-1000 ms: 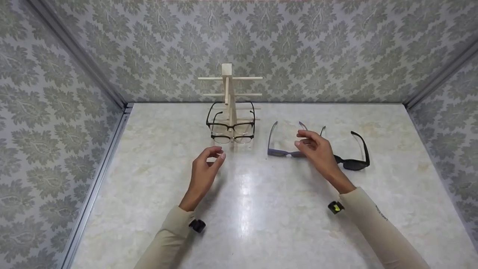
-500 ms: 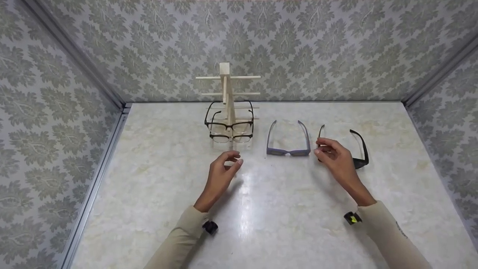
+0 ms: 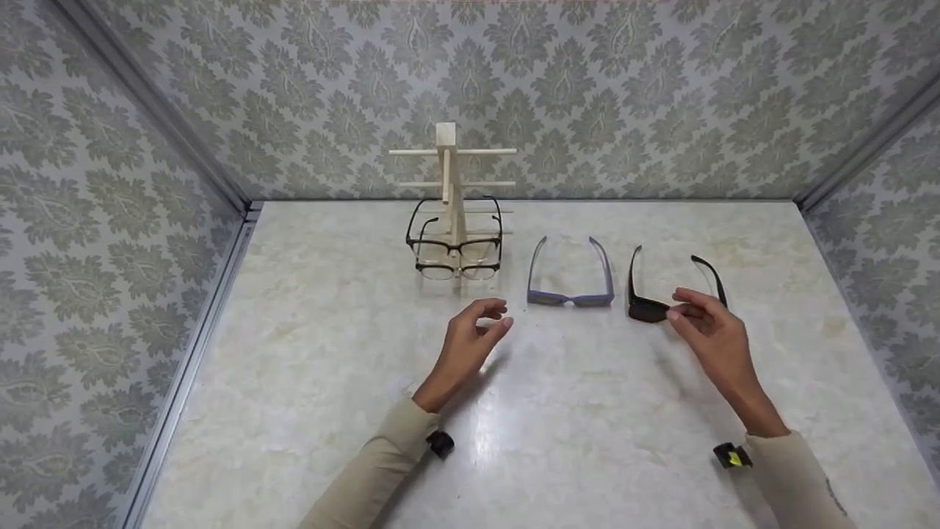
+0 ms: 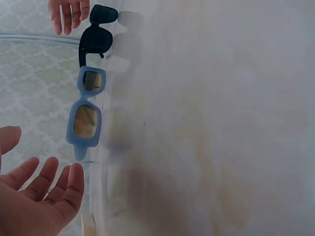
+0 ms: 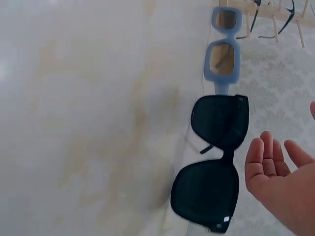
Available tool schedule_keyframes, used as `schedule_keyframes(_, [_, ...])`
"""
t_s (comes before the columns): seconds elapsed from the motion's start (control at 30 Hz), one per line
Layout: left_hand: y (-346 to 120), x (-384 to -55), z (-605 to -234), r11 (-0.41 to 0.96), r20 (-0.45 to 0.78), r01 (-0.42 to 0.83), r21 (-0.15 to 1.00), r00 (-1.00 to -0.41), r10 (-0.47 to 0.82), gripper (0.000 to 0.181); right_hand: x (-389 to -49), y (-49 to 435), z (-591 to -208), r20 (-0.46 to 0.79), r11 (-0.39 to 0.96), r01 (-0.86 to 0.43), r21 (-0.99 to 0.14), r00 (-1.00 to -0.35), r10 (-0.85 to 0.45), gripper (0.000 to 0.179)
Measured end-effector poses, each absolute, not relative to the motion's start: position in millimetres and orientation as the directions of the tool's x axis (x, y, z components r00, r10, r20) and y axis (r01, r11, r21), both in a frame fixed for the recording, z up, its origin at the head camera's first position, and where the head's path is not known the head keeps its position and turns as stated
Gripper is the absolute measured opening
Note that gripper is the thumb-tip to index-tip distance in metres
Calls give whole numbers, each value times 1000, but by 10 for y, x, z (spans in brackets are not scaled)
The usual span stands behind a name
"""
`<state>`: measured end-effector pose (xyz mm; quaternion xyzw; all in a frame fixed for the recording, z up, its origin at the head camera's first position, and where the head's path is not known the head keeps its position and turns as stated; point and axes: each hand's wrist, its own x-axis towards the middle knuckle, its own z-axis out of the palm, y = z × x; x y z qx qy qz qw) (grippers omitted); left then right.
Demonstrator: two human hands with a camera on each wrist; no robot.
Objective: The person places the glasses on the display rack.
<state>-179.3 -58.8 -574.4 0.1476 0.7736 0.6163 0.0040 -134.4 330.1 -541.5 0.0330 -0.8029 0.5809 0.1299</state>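
Observation:
Black sunglasses [image 3: 649,308] lie on the table at the right, arms unfolded toward the back wall. My right hand [image 3: 711,334] hovers over their right lens, hiding it in the head view. In the right wrist view, the loosely bent fingers [image 5: 268,155] stand apart from the frame, with nothing in them. Blue-purple sunglasses [image 3: 570,300] rest to the left of the black pair, arms also unfolded. My left hand [image 3: 474,334] hangs in front of these and a little left, fingers relaxed and holding nothing.
Behind my left hand stands a wooden display rack [image 3: 446,136] with crosswise pegs. Two dark-framed pairs of eyeglasses [image 3: 455,248] hang on its lower part. Patterned walls [image 3: 514,88] enclose the marbled table [image 3: 330,294] at the back and sides.
My right hand has moved right, from over the blue-purple sunglasses to over the black ones. My left hand has also moved right, away from the rack. The glasses stay in place.

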Motion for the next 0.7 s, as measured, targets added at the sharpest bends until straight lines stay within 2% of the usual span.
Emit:
schedule_keyframes(0.37, [-279,-1743,-5728,179,160,214,960,-947,278,41,-1197,3740,-5427,230,398,-109,-911,-935,271,40])
schedule_keyframes(0.7, [-40,-1715,-5791,158,153,215,964,-931,332,42,-1139,3944,-5530,127,429,18,-903,-943,307,49])
